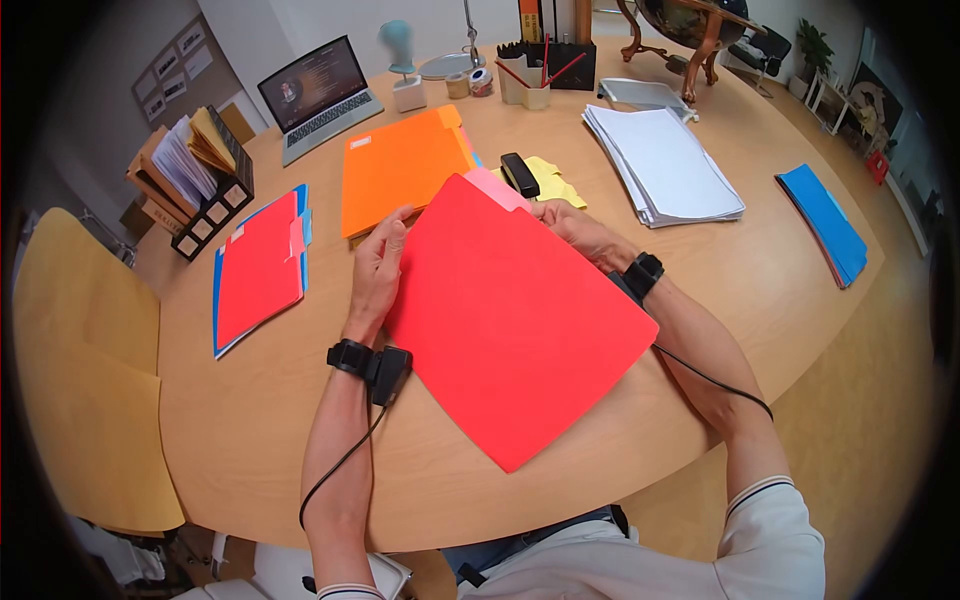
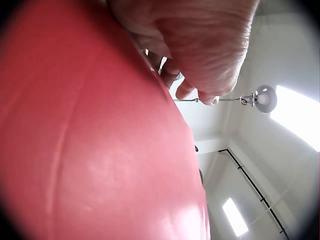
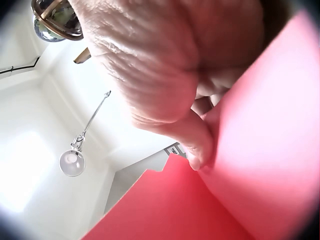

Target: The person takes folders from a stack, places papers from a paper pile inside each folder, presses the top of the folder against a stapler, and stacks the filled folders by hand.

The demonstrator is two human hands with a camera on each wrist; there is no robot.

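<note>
A red file folder (image 1: 520,320) is held up in front of me at a slant, its pink tab edge (image 1: 497,187) at the top. My right hand (image 1: 590,238) pinches its upper right edge; in the right wrist view the thumb (image 3: 197,145) presses on the red sheet, which parts into two leaves there. My left hand (image 1: 376,270) holds the left edge, its fingertips partly hidden by the folder. Just beyond the folder are a black stapler (image 1: 519,175) and yellow paper (image 1: 552,182).
Orange folders (image 1: 405,165) lie behind my left hand, with a red folder on a blue one (image 1: 262,265) farther left. A paper stack (image 1: 665,165) and blue folder (image 1: 822,225) lie right. A laptop (image 1: 318,95), file holder (image 1: 215,215) and pen holder (image 1: 525,85) stand farther back.
</note>
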